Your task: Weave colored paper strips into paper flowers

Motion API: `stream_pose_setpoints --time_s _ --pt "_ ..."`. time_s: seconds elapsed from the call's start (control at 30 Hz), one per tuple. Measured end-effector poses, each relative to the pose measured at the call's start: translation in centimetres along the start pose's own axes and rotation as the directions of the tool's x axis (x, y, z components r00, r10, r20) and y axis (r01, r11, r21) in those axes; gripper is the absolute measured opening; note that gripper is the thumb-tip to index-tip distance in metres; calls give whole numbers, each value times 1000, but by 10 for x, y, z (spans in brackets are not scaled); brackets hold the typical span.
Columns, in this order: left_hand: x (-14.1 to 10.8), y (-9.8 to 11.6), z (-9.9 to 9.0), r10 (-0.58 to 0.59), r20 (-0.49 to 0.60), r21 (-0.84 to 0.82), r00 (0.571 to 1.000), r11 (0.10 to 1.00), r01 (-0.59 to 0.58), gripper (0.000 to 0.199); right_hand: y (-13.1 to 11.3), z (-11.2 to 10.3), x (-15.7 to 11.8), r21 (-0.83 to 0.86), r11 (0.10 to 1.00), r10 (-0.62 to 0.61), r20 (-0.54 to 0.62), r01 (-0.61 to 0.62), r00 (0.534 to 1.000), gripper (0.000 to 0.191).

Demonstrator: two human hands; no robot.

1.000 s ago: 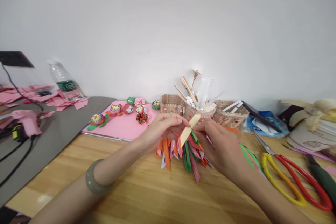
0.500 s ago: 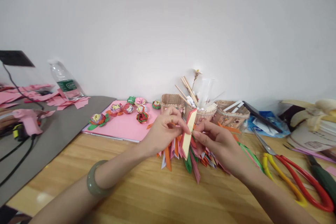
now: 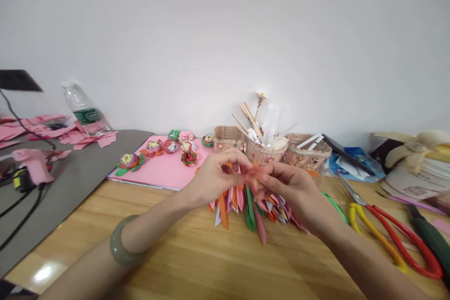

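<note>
Orange-red paper [image 3: 253,177] sits, blurred, between the person's hands in the head view, above a heap of folded strips [image 3: 250,213]. The left hand [image 3: 222,174] has thumb and fingertips pinched on its left end; the right hand [image 3: 293,185] pinches the other side. How it is folded cannot be told.

It should handle as a very light, thin thing, springy at its creases, not slippery, easily crushed or torn; the folded edges look the best place to hold, with a soft fingertip pinch.

Counted: eight flowers [image 3: 129,161], three baskets [image 3: 230,140], one bottle [image 3: 87,115], one glue gun [image 3: 33,164], one pair of scissors [image 3: 369,206]. The strips overlap too much to count.
</note>
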State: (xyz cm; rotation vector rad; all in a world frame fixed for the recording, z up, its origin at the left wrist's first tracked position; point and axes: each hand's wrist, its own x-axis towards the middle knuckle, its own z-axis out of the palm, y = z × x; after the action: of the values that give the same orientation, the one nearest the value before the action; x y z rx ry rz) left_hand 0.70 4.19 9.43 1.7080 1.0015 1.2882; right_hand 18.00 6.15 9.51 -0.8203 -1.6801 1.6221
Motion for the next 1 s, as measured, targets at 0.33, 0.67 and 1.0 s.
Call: stream_pose_setpoints --time_s 0.33,0.67,1.0 --pt "-3 2 1 -40 41 -122 998 992 44 12 -7 -1 -3 -224 968 -135 -90 112 987 28" --pt "-2 -3 4 -17 -1 -97 1000 995 17 4 -3 2 -3 -74 996 -49 -68 44 996 26" --pt "-5 0 9 -159 9 -481 987 865 143 5 -2 4 -3 -62 995 -86 -85 81 993 28"
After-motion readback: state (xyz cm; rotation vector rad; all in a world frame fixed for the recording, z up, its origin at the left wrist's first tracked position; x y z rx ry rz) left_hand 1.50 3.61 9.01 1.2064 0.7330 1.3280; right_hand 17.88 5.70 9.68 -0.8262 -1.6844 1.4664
